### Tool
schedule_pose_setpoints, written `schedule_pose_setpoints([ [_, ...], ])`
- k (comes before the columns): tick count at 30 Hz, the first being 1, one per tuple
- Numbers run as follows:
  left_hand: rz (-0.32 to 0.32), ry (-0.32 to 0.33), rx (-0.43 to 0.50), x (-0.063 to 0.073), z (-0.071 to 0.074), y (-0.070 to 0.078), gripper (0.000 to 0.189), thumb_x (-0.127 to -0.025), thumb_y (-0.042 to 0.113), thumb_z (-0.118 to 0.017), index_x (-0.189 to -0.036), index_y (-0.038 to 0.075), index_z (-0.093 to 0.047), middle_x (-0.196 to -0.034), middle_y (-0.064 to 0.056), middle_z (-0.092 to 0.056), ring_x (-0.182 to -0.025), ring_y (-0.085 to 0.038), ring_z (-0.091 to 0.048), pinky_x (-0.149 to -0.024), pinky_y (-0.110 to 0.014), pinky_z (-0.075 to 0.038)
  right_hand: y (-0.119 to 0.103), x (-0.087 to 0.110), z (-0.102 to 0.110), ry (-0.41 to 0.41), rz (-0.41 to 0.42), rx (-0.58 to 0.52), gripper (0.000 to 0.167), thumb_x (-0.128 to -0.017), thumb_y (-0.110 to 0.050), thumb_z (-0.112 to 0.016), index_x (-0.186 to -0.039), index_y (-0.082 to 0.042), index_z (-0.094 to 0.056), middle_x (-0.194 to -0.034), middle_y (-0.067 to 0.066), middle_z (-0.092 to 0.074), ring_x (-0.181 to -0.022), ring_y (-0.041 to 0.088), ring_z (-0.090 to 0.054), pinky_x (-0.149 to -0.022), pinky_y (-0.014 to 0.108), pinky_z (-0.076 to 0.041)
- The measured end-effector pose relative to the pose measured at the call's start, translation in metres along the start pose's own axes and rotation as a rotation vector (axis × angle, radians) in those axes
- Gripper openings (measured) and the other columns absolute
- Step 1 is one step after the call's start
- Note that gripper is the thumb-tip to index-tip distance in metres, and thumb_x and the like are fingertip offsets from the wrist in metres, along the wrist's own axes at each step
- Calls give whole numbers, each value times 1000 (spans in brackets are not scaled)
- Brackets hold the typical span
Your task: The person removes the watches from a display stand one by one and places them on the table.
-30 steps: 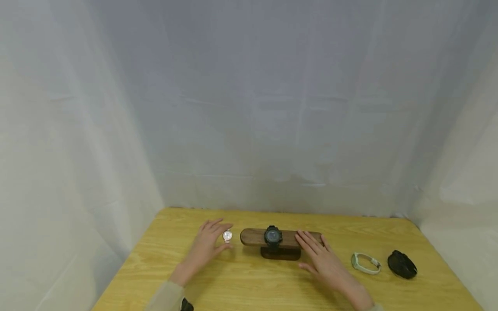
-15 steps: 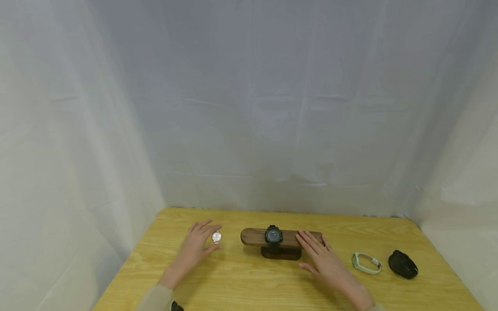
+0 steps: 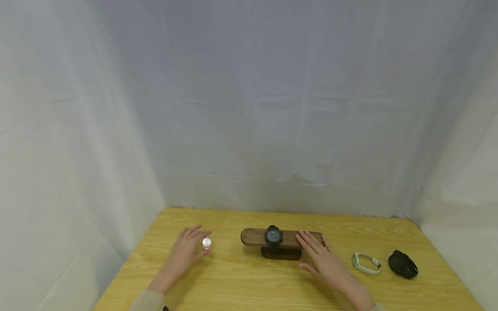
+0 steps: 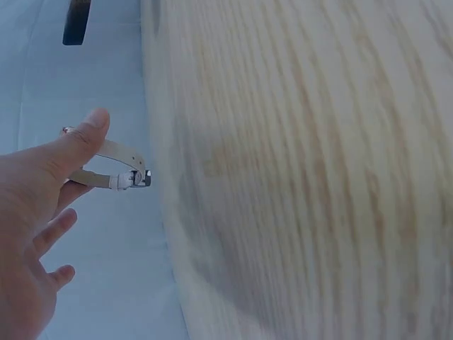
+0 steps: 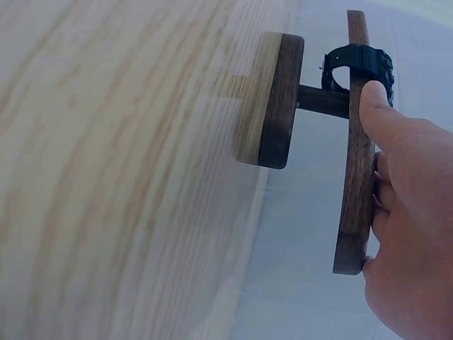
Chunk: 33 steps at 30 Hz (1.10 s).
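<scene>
One small watch with a round, pale face and a white strap (image 3: 206, 242) is pinched between the thumb and a finger of the left hand (image 3: 182, 252), the gap filled by the watch and the other fingers spread apart. It sits at the fingertips, on the side of the hand facing the desk's (image 3: 233, 287) right edge, over the left half of the desk. Its strap is closed into a loop whose long axis runs down from the face to the metal buckle (image 4: 143, 177), apparently clear of the surface. The dark brown wooden watch stand (image 3: 253, 237) lies to the right of the watch, well apart, its long bar roughly parallel to the desk's far edge; the left hand is nearer the bar's bare left end. The right hand (image 3: 326, 264) has nearly straight fingers laid over the bar's right end; whether its thumb touches is unclear. A chunky black digital watch (image 3: 273, 236) circles the bar between both hands. Toward the desk's right edge lie a pale green watch (image 3: 365, 271) and a black rounded object (image 3: 403, 264).
</scene>
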<state>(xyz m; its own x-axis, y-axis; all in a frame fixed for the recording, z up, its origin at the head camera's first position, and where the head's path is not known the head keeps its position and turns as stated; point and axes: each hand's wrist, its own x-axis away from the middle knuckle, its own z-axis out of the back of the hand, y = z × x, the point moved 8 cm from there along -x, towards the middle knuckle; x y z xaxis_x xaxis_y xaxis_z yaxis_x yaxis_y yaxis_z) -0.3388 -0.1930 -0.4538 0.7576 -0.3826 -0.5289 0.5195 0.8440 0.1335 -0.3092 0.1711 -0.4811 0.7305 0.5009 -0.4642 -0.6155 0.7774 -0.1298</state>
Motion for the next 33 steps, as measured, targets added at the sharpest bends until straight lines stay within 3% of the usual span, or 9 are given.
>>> schedule_pose_setpoints([
  [10, 52, -96, -45, 8, -9, -10, 55, -66, 17, -93, -115, 5, -72, -119, -15, -73, -126, -42, -57, -106, -71, -39, 0, 1, 0, -2, 7, 18, 84, -89, -34, -77, -159, -12, -34, -164, 8, -32, -153, 9, -11, -114, 67, -29],
  [19, 97, -174, -1, 6, -20, -7, 56, -66, 23, -92, -116, 7, -73, -119, -14, -73, -121, -41, -61, -106, -69, -40, -1, -1, -1, -18, 5, 29, 82, -90, -34, -77, -157, -8, -37, -163, 9, -34, -147, 32, -35, -114, 68, -30],
  [23, 116, -208, 29, 6, -26, -2, 54, -68, 25, -91, -115, 6, -73, -117, -14, -73, -120, -42, -61, -108, -69, -39, 2, -1, -4, -43, -12, 13, 80, -91, -34, -75, -157, -8, -38, -165, 6, -30, -150, 28, -30, -118, 64, -25],
  [33, 130, -227, 55, 6, -37, 0, 54, -69, 25, -91, -117, 6, -73, -120, -15, -72, -122, -42, -59, -109, -71, -35, 2, 0, -3, -23, 3, 9, 83, -90, -34, -76, -158, -11, -35, -166, 5, -30, -154, 12, -13, -113, 68, -30],
])
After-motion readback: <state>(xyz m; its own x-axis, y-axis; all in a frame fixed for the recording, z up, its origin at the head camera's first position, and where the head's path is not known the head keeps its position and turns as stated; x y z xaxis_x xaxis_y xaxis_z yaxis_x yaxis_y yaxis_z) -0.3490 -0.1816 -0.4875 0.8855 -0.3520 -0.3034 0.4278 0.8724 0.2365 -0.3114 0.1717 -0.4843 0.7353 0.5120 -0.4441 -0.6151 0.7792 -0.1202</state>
